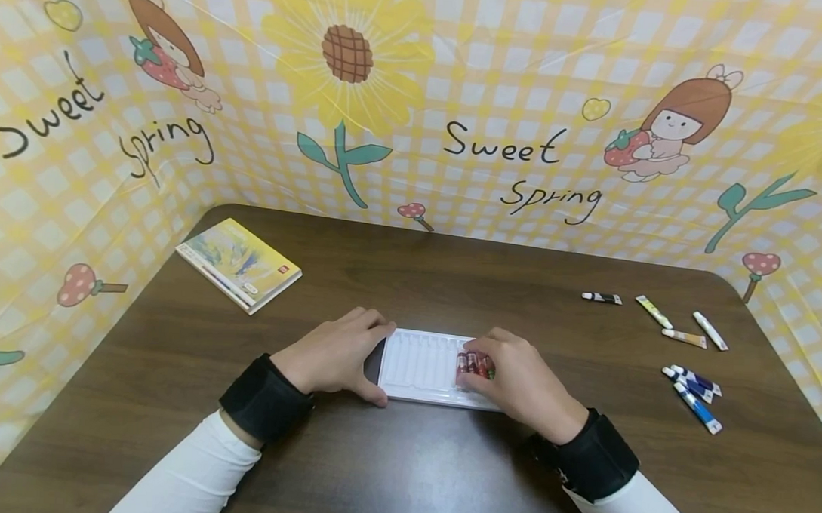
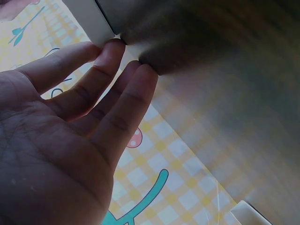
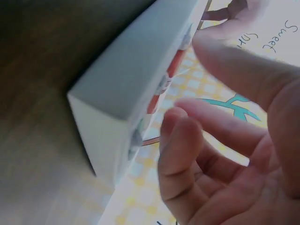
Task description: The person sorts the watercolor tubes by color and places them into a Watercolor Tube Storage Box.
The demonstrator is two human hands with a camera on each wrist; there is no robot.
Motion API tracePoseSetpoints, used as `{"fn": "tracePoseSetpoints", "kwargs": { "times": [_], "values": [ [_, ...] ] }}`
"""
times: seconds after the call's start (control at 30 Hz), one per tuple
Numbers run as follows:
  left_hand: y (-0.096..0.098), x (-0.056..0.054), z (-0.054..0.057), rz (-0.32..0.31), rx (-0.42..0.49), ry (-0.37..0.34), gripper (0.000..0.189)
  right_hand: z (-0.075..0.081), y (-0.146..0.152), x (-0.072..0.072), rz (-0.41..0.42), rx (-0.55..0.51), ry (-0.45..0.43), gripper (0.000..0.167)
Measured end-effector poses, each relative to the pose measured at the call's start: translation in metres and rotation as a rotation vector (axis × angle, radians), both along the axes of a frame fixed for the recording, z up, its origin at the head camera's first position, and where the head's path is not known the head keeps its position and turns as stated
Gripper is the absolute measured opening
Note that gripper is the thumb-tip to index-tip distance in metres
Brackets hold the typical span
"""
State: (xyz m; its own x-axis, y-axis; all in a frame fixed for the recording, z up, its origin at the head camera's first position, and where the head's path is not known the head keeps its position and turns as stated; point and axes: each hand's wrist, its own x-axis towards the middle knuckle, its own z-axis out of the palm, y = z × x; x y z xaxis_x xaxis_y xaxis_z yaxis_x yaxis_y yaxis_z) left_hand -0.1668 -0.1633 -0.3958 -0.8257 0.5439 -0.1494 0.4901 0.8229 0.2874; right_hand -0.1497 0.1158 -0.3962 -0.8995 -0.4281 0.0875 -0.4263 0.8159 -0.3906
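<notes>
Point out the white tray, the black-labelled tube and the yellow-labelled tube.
White tray (image 1: 417,362): head view, on its bare slots.
Black-labelled tube (image 1: 604,299): head view, mid-body.
Yellow-labelled tube (image 1: 654,313): head view, mid-body.

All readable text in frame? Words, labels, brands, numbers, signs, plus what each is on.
"Sweet Spring": yellow checked cloth, at left.
"Sweet Spring": same cloth, back middle.
"Sweet", second word partly hidden: cloth, right wrist view.
Too small or blurred to read: marks on the book, loose tubes, red tubes in the white tray.
No readable brands or numbers.
</notes>
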Motion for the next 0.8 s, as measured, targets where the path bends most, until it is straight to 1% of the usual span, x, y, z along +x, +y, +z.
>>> {"fn": "tracePoseSetpoints", "kwargs": {
  "times": [0.13, 0.3, 0.47, 0.8],
  "values": [
    [0.0001, -0.0001, -0.0002, 0.0, -0.002, -0.004, 0.104, 0.0004, 0.0011, 0.0028, 0.05, 0.05, 0.018, 0.042],
    [0.0002, -0.0005, -0.0004, 0.003, 0.0, -0.011, 0.104, -0.0019, -0.0001, 0.0039, 0.057, 0.082, 0.059, 0.039],
    [0.0004, -0.0005, -0.0004, 0.004, -0.002, -0.017, 0.104, -0.0053, -0.0009, 0.0039, 0.055, 0.113, 0.093, 0.04],
    [0.0005, -0.0007, -0.0002, 0.002, -0.01, -0.01, 0.104, -0.0078, -0.0007, 0.004, 0.095, 0.136, 0.14, 0.035]
  ]
}}
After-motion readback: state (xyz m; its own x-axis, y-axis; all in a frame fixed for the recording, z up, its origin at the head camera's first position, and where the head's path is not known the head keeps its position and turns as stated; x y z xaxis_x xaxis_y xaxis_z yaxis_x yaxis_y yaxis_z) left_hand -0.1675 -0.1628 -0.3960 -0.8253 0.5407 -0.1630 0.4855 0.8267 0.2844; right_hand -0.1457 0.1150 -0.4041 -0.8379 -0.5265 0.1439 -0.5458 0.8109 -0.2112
